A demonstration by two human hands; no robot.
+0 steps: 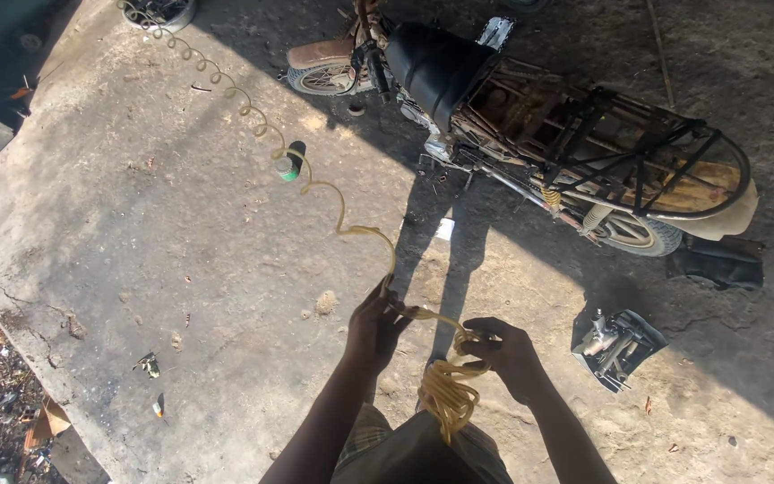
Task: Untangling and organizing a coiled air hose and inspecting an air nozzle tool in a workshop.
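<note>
A yellow coiled plastic air hose runs in loose spirals across the concrete floor and ends in both of the person's hands. The right hand is closed around a gathered bundle of loops that hangs below its fingers. The left hand, just beside it, pinches the hose where the stretched run comes in from ahead; both forearms reach forward and down from the body.

Ahead of the left hand, partway along the hose, a small green bottle with a dark cap stands on the floor, the hose touching or passing right over it. To the right of the right hand an open dark tray holds a jumble of metal tools. Well beyond both hands stands an old rusty motorcycle with a black seat and a metal rear rack, a black rubber piece lying behind its rear wheel. Nothing lies between the two hands but the hose itself.
</note>
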